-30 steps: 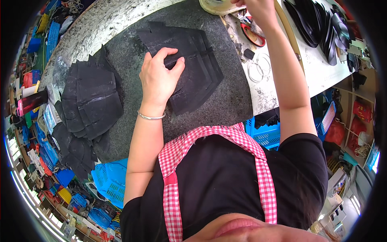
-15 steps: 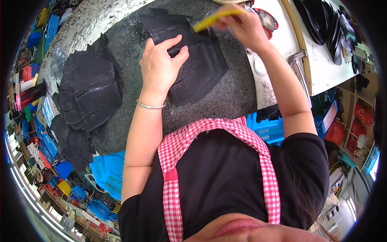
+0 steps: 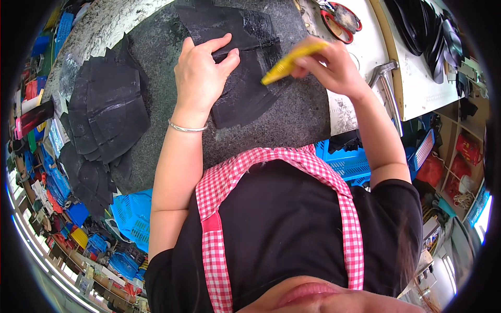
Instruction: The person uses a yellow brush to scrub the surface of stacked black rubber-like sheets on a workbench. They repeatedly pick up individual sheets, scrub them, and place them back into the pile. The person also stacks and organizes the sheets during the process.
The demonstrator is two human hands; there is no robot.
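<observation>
Thin black sheet pieces (image 3: 242,96), overlapping in layers, lie on a dark speckled work mat (image 3: 172,141). My left hand (image 3: 198,78) rests on them at their left side, thumb and forefinger spread apart. In my right hand (image 3: 334,68) is a yellow, flat, elongated tool (image 3: 292,61), slightly blurred. Its tip points down and left, over the right part of the pieces; whether it touches them I cannot tell. A stack of similar black pieces (image 3: 107,112) sits on the left of the mat.
Red-handled scissors (image 3: 336,26) and a metal hammer (image 3: 385,86) lie on the white table right of the mat. Black curved parts (image 3: 417,31) are at the far right. Blue plastic baskets (image 3: 133,216) stand below the table edge.
My right hand has come nearer and slightly right with the yellow tool, uncovering the scissors. My left hand stays on the black pieces, while the whole view has shifted slightly.
</observation>
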